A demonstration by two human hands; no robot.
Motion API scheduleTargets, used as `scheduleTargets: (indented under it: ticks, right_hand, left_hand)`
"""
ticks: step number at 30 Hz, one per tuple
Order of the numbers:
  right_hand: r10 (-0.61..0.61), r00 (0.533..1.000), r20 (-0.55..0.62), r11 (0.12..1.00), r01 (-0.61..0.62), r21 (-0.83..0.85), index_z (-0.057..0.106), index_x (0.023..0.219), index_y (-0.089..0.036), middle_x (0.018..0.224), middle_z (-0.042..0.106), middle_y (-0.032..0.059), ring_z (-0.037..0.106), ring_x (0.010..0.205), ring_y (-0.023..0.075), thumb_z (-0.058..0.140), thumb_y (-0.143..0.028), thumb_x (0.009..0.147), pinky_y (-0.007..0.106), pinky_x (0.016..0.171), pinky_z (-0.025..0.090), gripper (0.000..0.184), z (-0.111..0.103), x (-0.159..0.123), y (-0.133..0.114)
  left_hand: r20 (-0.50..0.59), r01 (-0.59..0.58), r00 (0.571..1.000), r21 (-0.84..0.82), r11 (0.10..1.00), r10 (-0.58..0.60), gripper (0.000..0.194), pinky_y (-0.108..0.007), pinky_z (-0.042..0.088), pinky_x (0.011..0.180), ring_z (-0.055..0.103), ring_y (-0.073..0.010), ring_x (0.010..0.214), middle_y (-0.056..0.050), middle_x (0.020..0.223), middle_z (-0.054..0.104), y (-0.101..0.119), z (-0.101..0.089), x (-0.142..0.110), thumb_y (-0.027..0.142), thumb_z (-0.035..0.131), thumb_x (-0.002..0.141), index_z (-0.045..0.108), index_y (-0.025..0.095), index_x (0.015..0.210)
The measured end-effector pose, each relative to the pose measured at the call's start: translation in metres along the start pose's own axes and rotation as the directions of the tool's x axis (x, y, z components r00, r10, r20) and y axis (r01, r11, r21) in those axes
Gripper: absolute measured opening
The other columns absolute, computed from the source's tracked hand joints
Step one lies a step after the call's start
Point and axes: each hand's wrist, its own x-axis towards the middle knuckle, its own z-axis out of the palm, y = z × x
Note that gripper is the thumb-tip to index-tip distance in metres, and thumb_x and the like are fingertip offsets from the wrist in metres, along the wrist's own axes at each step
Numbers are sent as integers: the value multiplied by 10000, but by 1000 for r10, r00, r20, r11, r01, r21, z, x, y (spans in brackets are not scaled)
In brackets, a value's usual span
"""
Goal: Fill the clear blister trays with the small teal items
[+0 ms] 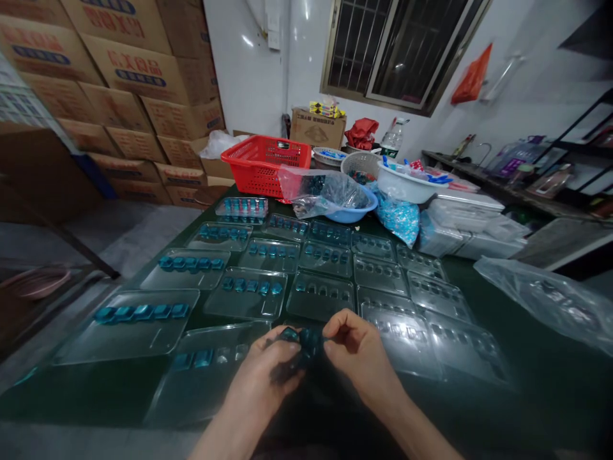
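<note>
Both hands meet low over the tabletop [527, 358] — the left hand [261, 377] cups a cluster of small blue pieces [299, 345], fingers curled around them, while the right hand [361, 351] pinches at one, apparently to single it out. Just beyond, clear blister trays [246, 292] lie in rows, many slots already filled; a red basket [263, 163] stands farther back.

Carton [138, 67] print blurred, unreadable

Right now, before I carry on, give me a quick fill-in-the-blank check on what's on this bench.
1. Both hands, left hand and right hand, hold small ____ pieces.
2. The basket at the far end is ____.
3. The clear trays lie on a dark ____ table.

Missing words: blue; red; green
</note>
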Motion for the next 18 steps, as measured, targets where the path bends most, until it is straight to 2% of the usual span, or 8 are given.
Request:
scheduleTargets:
  ticks: [5,8,10,12,14,18]
  right_hand:
    - [27,1000,-2,999,-27,22,482,701,-176,644,438,-46,376,524,54,491,-40,658,167,461,280,143,-13,3,2]
    - [50,998,-50,992,-43,122,468,703,-181,667,434,-46,312,443,31,496,-86,695,171,410,235,99,-32,8,5]
    - [64,998,-24,983,-59,176,468,721,-183,685,439,-41,308,436,29,521,-133,710,174,404,231,74,-41,9,5]
    - [77,996,50,980,-84,181,480,752,-184,674,443,-37,326,446,36,540,-163,712,177,410,241,75,-42,8,4]
    - [86,987,134,985,-105,140,491,777,-181,655,449,-36,330,450,40,548,-168,707,177,414,245,91,-37,6,2]
    - [102,964,244,994,-106,6,498,776,-176,660,463,-33,374,509,54,556,-142,687,171,445,270,112,-23,4,-9]
  left_hand:
    - [-38,-31,999,-102,994,27,245,-292,485,622,584,-137,676,-4,740,621,1,-12,2,64,612,559,561,179,770]
    - [-77,-88,994,-206,975,73,209,-303,494,624,594,-171,723,-26,758,634,12,-28,4,67,611,548,567,170,724]
    - [-78,-139,989,-196,971,126,185,-326,496,632,598,-188,724,-26,746,635,20,-33,2,68,611,538,569,169,687]
    - [10,-131,991,-83,988,132,152,-297,490,591,599,-178,683,-26,745,627,24,-31,-4,71,599,542,569,163,659]
    - [100,-77,992,51,996,72,145,-240,457,494,588,-149,596,-20,756,615,23,-22,-10,90,579,562,581,167,685]
    - [265,-69,964,213,975,10,326,-177,275,316,486,-72,390,4,746,581,9,-8,-14,106,534,614,588,212,917]
